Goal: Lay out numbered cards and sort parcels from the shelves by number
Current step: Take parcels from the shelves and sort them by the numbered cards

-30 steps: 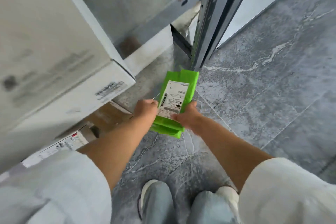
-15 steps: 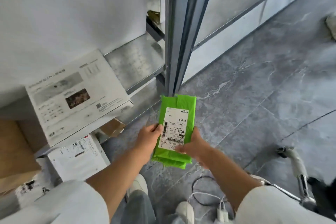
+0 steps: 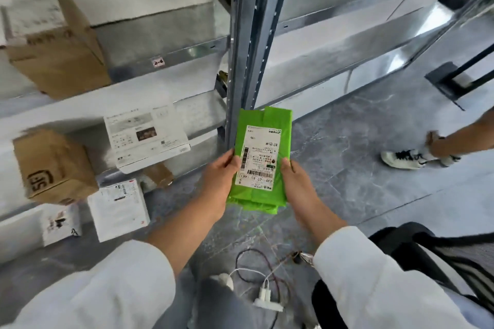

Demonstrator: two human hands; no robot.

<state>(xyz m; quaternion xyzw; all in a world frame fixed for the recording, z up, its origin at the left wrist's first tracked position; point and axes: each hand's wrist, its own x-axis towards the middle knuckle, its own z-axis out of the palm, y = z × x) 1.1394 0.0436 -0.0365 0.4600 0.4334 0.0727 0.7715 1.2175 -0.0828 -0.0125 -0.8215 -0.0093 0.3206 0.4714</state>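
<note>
I hold a flat green plastic parcel (image 3: 283, 139) with a white shipping label facing up, in front of me above the grey floor. My left hand (image 3: 219, 181) grips its left edge, thumb on the label's side. My right hand (image 3: 296, 181) grips the right edge, thumb on the green wrap. To the left stands a metal shelf unit (image 3: 187, 52) with a small tag reading 2-4. On its levels sit a brown box (image 3: 56, 61), a brown SF box (image 3: 53, 165) and a white printed box (image 3: 147, 136). No numbered cards are in view.
Two white parcels (image 3: 119, 208) and a small brown one (image 3: 160, 175) lie on the floor under the shelf. The shelf upright (image 3: 254, 35) rises just behind the parcel. Another person's leg and shoe (image 3: 401, 159) stand at right. Cables and a power strip (image 3: 267, 299) lie near my feet; a black chair (image 3: 427, 254) is at lower right.
My view has lifted from the floor, bringing more shelf levels and boxes into sight. The green parcel stays in both hands and has come up slightly; another person's leg has appeared at right.
</note>
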